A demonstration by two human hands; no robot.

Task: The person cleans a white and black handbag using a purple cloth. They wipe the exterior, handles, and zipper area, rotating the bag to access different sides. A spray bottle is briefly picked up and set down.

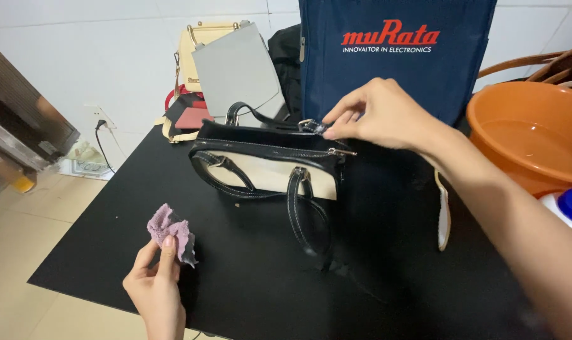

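— Looking down from the head view, we have our right hand (377, 116) over the far middle of the black table (248, 283), thumb and forefinger pinched on a small metal clasp (312, 126) at the top edge of the handbag (267, 170).

— And the bag itself?

— It lies on its side near the table's far edge, black trim around a cream panel, both black handles (298, 214) flopped toward us. Its zip looks closed, the puller resting at the right end.

— Our left hand (157, 283)?

— Down by the near left edge, fingers pressed together around a crumpled lilac cloth (171, 232), held just off the tabletop, well apart from the bag.

— So which step do we judge this to be?

— We'd say handling the hardware at the bag's top, with the cloth kept ready. Any next move there calls for a steady pinch on the clasp, since the bag is soft and could slide.

— Anything crowding us?

— A navy tote (396, 69) stands just behind the bag, an orange basin (531, 135) sits at the far right corner, and other bags (229, 69) lean against the wall.
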